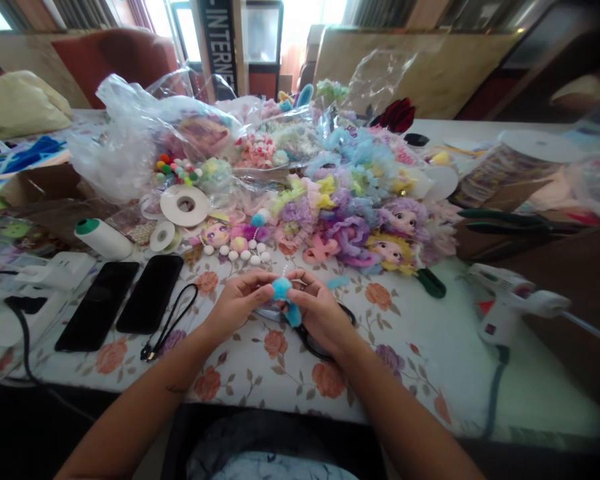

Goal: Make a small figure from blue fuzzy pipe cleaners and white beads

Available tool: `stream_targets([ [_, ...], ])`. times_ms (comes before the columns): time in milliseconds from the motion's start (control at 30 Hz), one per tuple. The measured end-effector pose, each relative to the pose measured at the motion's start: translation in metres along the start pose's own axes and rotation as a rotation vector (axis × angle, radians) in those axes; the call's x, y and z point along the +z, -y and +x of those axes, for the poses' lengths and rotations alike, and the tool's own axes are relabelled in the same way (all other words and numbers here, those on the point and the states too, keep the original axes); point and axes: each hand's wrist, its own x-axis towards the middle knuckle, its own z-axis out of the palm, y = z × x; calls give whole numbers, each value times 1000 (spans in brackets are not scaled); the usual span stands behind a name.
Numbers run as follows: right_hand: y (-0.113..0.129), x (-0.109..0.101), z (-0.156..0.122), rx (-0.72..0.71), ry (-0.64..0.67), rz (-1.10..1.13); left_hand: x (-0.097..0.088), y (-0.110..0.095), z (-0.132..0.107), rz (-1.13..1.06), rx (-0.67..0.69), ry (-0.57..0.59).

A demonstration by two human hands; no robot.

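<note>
Between my two hands is a fluffy blue pom-pom (281, 288), with a short string of white beads (285, 269) rising behind it and a fuzzy blue strip (293, 315) hanging below. My left hand (244, 297) pinches the pom-pom from the left, thumb on its side. From the right, my right hand (317, 307) closes thumb and fingers on it. Under the right hand lies something with black loops (316, 348), partly hidden, perhaps scissors. Just beyond that hand, a loose blue fuzzy piece (338, 283) rests on the flowered tablecloth (275, 373).
Two black phones (99, 303) and a black cord (173, 323) lie left, near a thread cone (103, 239) and power strip (10, 320). Doll-face ornaments (390, 250), ribbon spools (185, 205) and plastic bags (120, 140) are heaped ahead. Right stands a glue gun (505, 303).
</note>
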Motion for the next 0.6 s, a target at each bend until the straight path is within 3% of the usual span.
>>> stream_targets([
  [200,-4,-3,0,-9,39,-67,-3,4,0,-116,-113,121],
  [333,-6,-3,-1,-33,58,-101,-5,7,1,-198,-226,141],
  [433,-6,-3,-1,-31,57,-112,-4,7,1,-197,-235,99],
  [600,-2,-1,-1,-106,-11,-171,-3,5,1,-78,-59,-102],
])
